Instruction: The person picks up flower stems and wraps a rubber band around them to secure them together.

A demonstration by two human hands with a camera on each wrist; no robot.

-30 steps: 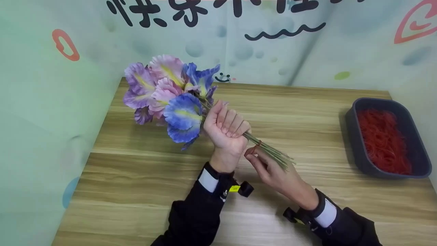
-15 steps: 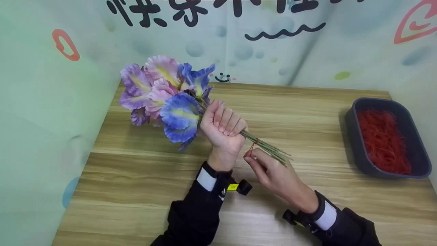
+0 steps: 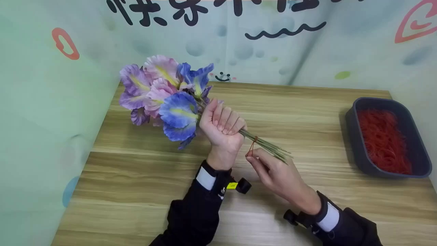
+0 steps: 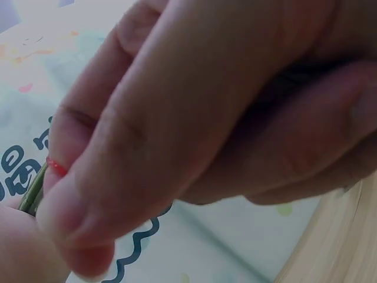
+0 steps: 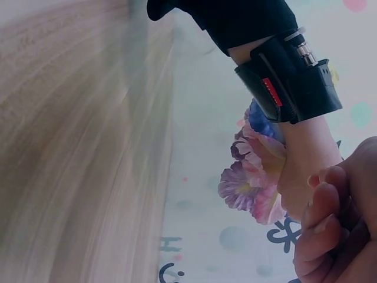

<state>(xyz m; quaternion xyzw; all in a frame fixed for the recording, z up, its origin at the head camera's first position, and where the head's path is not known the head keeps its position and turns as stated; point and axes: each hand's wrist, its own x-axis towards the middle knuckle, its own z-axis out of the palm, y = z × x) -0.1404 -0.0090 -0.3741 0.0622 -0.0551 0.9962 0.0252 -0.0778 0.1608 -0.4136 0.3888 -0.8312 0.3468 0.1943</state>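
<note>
In the head view my left hand grips the green stems of a bunch of artificial irises, in blue, purple and pink, with the blooms pointing to the upper left. Wrapped round the stems below that fist is a red rubber band, one loop drawn away toward me. My right hand pinches this loop between thumb and forefinger. Large in the left wrist view, the right hand hides most of the stems. The right wrist view has its curled fingers beside the left arm.
A dark grey bin full of red rubber bands stands at the right of the wooden table. A printed backdrop closes off the back and sides.
The flowers and left hand have shifted slightly left. The rubber band's loop, close to the stems at first, is now stretched out between them and the pinching right fingers.
</note>
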